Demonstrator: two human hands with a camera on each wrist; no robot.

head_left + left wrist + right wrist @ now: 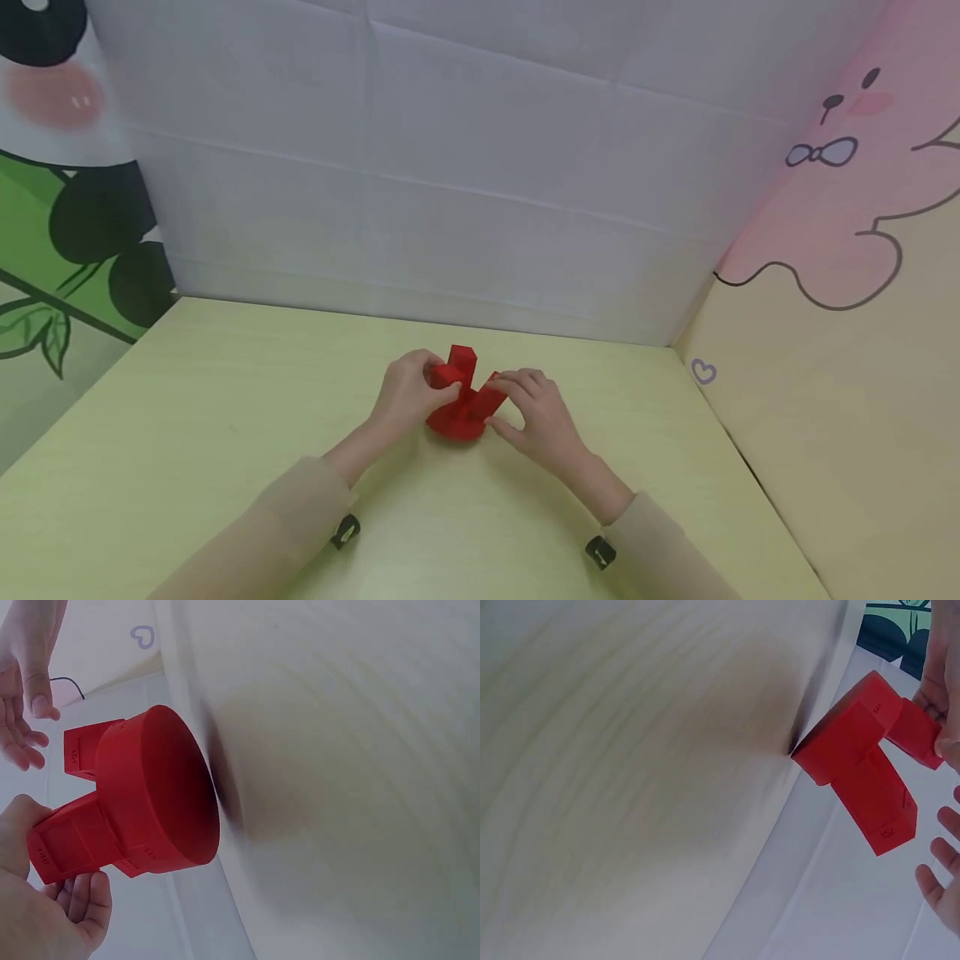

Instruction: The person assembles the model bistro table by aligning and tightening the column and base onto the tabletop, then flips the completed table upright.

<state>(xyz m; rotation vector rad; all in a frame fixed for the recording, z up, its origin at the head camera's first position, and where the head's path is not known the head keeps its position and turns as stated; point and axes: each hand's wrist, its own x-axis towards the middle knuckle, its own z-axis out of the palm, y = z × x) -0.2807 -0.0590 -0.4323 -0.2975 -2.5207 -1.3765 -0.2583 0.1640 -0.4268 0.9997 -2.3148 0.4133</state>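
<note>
A red plastic piece with a round base (456,429) and three blocky prongs is on the table, its base tilted in the left wrist view with the lower edge close to the tabletop. My left hand (408,390) grips the left prong (66,838) between thumb and fingers. Close beside the right prong (877,802), my right hand (542,417) has loosely bent, spread fingers; the right wrist view shows a gap between them and that prong. Between the hands, the third prong (462,363) points away and up. Small markings are embossed on the prongs.
The pale wooden table (225,400) ends at a creased white backdrop (465,167) behind the piece. A panel with a pink cartoon (825,200) stands on the right, and a green-and-black cartoon panel (67,200) on the left. Small black objects (346,531) hang by the sleeve cuffs.
</note>
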